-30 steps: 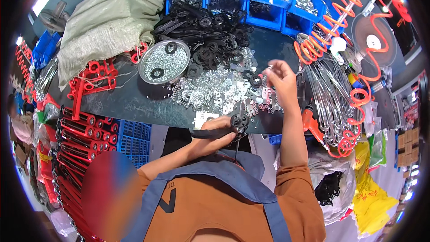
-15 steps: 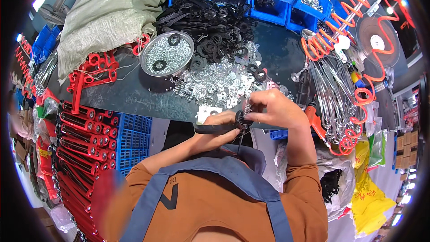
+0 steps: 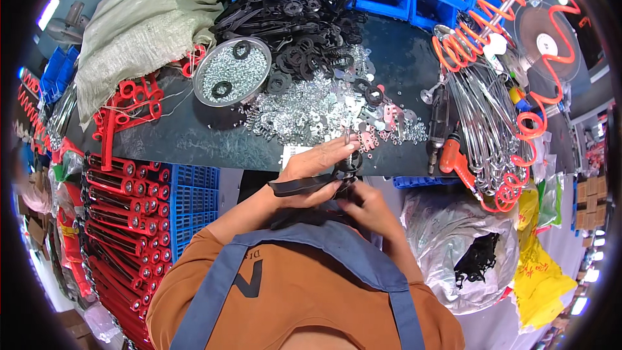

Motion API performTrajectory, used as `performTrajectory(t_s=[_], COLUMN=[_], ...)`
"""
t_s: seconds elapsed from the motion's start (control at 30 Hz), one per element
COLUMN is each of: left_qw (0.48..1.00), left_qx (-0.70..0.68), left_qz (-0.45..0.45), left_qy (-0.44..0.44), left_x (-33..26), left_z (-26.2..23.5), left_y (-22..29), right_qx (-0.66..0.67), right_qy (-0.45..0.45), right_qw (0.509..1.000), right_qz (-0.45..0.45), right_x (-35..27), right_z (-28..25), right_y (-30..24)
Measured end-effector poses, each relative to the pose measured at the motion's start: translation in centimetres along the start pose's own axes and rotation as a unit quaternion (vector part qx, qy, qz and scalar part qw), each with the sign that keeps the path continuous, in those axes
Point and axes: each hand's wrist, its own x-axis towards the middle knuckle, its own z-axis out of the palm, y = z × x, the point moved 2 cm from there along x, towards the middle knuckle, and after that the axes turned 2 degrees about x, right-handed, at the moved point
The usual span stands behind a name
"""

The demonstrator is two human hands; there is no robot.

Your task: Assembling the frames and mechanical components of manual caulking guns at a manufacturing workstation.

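At the table's near edge my left hand (image 3: 310, 163) is closed around a black plastic lever (image 3: 298, 186). The lever's long flat handle points left, and its ring end (image 3: 348, 167) sits by my fingertips. Just below that end, my right hand (image 3: 374, 210) is closed with curled fingers; what they grip is hidden. A narrow metal piece stands up above the ring, too small to tell its kind. Beyond my hands lies a pile of small shiny metal parts (image 3: 298, 113), with a heap of black plastic levers and rings (image 3: 291, 19) behind it.
A round metal bowl (image 3: 199, 84) holds tiny metal parts and two black rings. Blue bins (image 3: 385, 6) line the back. To the right are an orange-handled power driver (image 3: 455, 159), long metal rods (image 3: 479, 129) and a coiled red hose (image 3: 447, 55). Red frames (image 3: 133, 207) fill the left.
My right hand has dropped from above the ring end to below it, toward my body. My left hand's fingers have stretched out along the top of the black lever.
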Motion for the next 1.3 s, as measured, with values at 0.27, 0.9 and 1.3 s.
performTrajectory(t_s=[0.27, 0.9, 1.3], left_qw=[0.995, 0.972, 0.983], left_qx=[-0.087, 0.229, 0.137], left_qz=[-0.032, 0.058, -0.090], left_qy=[-0.025, -0.020, -0.079], left_x=[1.2, -5.0, -7.2], left_z=[0.7, 0.4, 0.8], left_y=[0.4, -0.1, -0.8], right_qx=[-0.026, -0.133, -0.160], right_qy=[0.171, 0.456, 0.410], right_qw=[0.984, 0.879, 0.889], right_qz=[-0.047, -0.049, 0.129], right_x=[-1.1, 30.6, 37.3], right_z=[3.5, -27.7, -33.8], right_y=[2.7, 4.9, 15.8])
